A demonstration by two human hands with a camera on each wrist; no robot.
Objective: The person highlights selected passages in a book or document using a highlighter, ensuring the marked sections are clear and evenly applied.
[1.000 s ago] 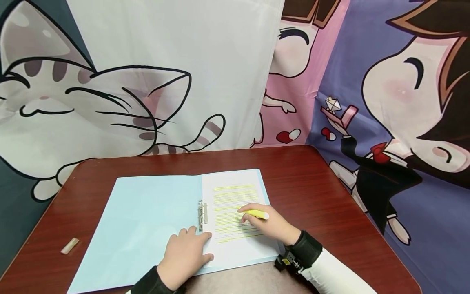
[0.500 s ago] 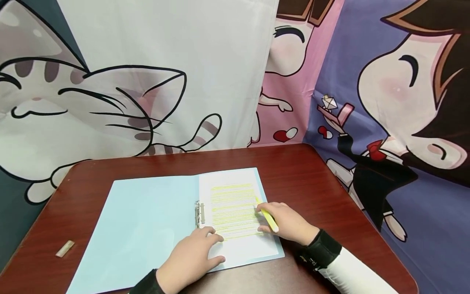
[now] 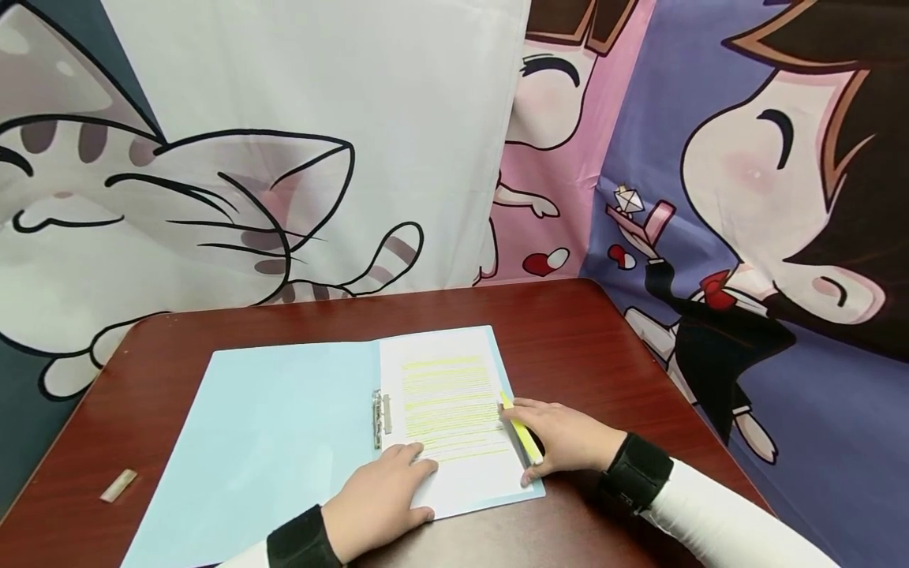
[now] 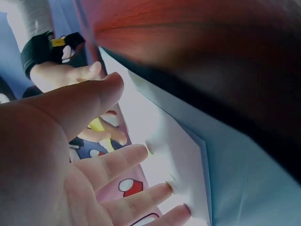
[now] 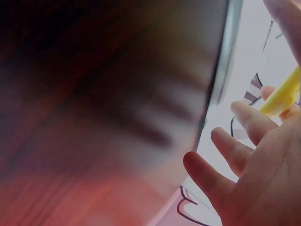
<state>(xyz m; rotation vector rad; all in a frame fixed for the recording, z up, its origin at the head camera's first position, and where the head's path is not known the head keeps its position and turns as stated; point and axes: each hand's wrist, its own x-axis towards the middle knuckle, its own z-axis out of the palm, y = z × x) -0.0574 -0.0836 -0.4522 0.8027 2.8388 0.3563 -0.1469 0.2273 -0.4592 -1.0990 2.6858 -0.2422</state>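
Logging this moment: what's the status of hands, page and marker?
Left hand flat on page. Right hand holds marker at page's right edge. Nothing in the way.

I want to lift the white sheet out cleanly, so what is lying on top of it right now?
The left hand presses flat on the white sheet near its lower corner. The right hand, holding a yellow highlighter, rests at its right edge. The paper beneath both hands is hidden.

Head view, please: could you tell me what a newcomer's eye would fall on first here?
Probably the open light blue folder lying in the middle of the dark red table, its white page streaked with yellow highlighting. The right hand holds a yellow highlighter at the page's right edge, while the left hand lies flat on its lower left corner. Bright cartoon cloths hang behind.
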